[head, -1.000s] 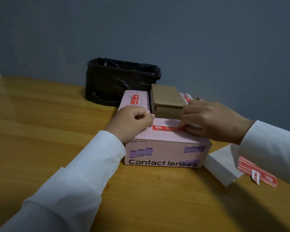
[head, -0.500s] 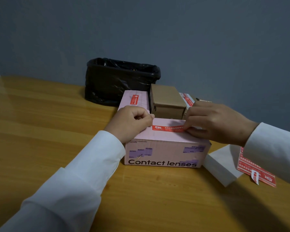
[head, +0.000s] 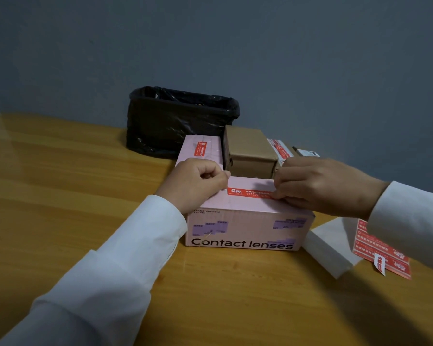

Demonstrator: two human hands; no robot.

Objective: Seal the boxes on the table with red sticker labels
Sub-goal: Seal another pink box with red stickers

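A pink box marked "Contact lenses" stands in front of me on the wooden table. A red sticker label lies across its top. My left hand, fingers curled, holds the label's left end against the lid. My right hand covers the label's right end, its curled fingers pressing it down. Behind are a second pink box bearing a red label, a brown cardboard box, and a white box with a red label.
A black bin with a liner stands at the back against the grey wall. To the right lie a flat white box and a sheet of red sticker labels, partly under my right sleeve. Bare table spreads left.
My right hand slid right along the label, then back a little left, uncovering more of the red strip. My left hand stayed put.
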